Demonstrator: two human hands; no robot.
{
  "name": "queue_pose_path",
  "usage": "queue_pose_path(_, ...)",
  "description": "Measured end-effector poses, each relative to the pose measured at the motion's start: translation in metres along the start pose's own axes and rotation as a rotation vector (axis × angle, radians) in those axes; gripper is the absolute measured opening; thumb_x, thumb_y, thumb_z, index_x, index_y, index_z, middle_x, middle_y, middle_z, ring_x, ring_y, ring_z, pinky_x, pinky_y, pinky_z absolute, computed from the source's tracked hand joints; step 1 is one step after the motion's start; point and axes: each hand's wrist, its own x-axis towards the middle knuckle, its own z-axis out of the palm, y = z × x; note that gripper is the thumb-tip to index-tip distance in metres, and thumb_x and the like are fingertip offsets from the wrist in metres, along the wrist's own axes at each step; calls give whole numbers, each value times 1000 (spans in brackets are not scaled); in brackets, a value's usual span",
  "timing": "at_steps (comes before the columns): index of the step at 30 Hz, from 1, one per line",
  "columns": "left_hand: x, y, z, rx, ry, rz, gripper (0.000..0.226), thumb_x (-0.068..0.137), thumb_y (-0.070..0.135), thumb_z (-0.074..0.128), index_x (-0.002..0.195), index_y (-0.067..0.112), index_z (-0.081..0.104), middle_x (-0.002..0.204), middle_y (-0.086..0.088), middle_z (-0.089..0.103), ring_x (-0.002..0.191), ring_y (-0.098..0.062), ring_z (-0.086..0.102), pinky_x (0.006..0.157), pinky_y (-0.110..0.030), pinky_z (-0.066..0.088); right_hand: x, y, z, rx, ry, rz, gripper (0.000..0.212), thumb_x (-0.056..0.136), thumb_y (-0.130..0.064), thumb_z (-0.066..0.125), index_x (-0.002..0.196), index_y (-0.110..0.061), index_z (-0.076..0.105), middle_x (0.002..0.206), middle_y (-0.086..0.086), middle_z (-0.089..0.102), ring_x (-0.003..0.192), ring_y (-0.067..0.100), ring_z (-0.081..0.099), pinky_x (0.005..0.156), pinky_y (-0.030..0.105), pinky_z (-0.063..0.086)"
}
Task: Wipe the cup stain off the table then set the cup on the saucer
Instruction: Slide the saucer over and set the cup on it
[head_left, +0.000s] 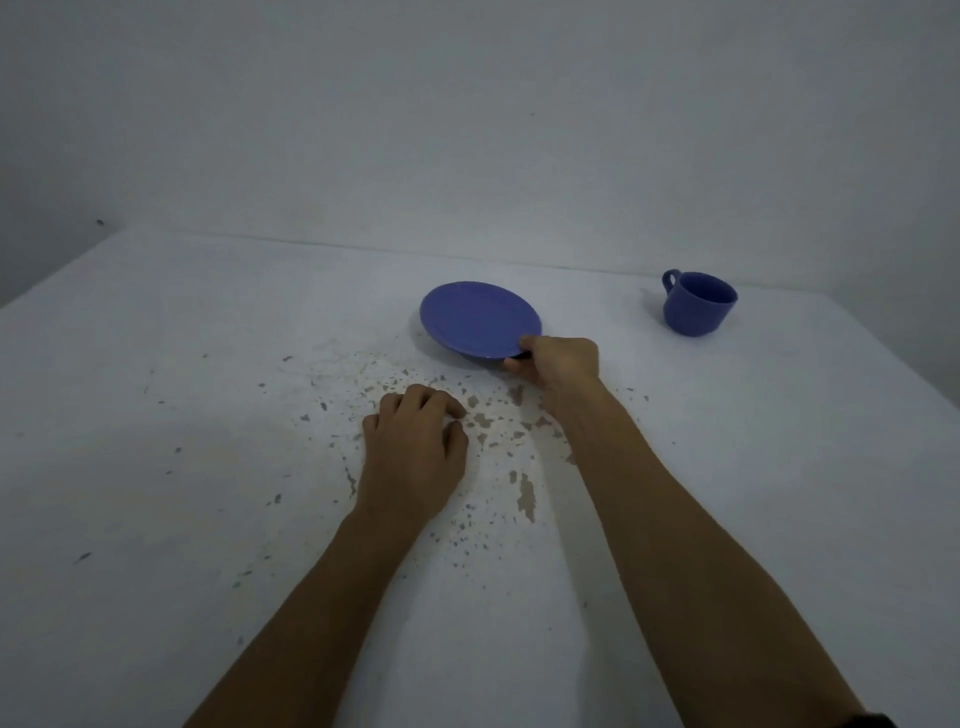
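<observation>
A blue saucer (478, 318) is near the middle of the white table (182, 415), tilted, its near edge lifted off the surface. My right hand (558, 366) grips that near right rim, thumb on top. A blue cup (698, 303) stands upright at the far right, handle pointing left, apart from the saucer. My left hand (415, 447) rests palm down on the table in front of the saucer, fingers curled, with nothing visible in it. No cloth is visible.
The table top has many chipped, flaking grey-brown patches (525, 496) around and in front of my hands. A plain white wall (467, 130) stands behind the table. The table's right edge runs close to the cup.
</observation>
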Motion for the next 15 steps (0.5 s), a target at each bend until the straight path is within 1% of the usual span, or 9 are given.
queue_pose_path(2, 1, 0, 1, 13, -13, -13, 17, 89, 28, 51, 103, 27, 61, 110, 4, 58, 102, -17, 48, 86, -32, 34, 0, 0, -16, -5, 10, 1, 10, 78, -6, 72, 73, -3, 64, 66, 12, 72, 54, 22, 73, 58, 32, 63)
queue_pose_path(3, 1, 0, 2, 16, -14, -16, 17, 90, 28, 51, 103, 27, 61, 111, 4, 58, 102, -18, 48, 86, -32, 35, -1, 0, -21, -6, 6, 4, 11, 79, -5, 71, 72, -3, 63, 67, 13, 72, 56, 23, 73, 62, 34, 63)
queue_pose_path(7, 1, 0, 2, 23, -1, -10, 16, 89, 28, 52, 102, 27, 61, 110, 3, 58, 102, -19, 48, 86, -34, 36, -4, 6, -29, -34, 8, 10, 14, 80, -6, 70, 69, -4, 63, 64, 13, 72, 57, 23, 74, 66, 36, 63)
queue_pose_path(9, 0, 1, 2, 30, 3, -5, 16, 89, 28, 52, 103, 27, 61, 110, 2, 59, 102, -19, 49, 86, -34, 36, -5, 9, -30, -23, 9, 14, 14, 81, -7, 70, 69, -4, 63, 67, 14, 72, 60, 24, 74, 68, 38, 63)
queue_pose_path(11, -1, 1, 1, 33, 8, -4, 16, 89, 27, 52, 102, 27, 61, 110, 2, 59, 102, -19, 49, 85, -33, 35, -5, 12, -32, -34, 19, 20, 15, 81, -10, 71, 70, -4, 64, 69, 14, 73, 61, 24, 74, 68, 36, 63)
queue_pose_path(15, -3, 4, -2, 51, 0, 4, 17, 90, 25, 52, 103, 24, 62, 110, 1, 60, 102, -19, 50, 86, -34, 36, -11, 10, -39, -101, -18, 2, 19, 82, -22, 73, 76, -4, 68, 69, 14, 75, 54, 23, 73, 61, 31, 63)
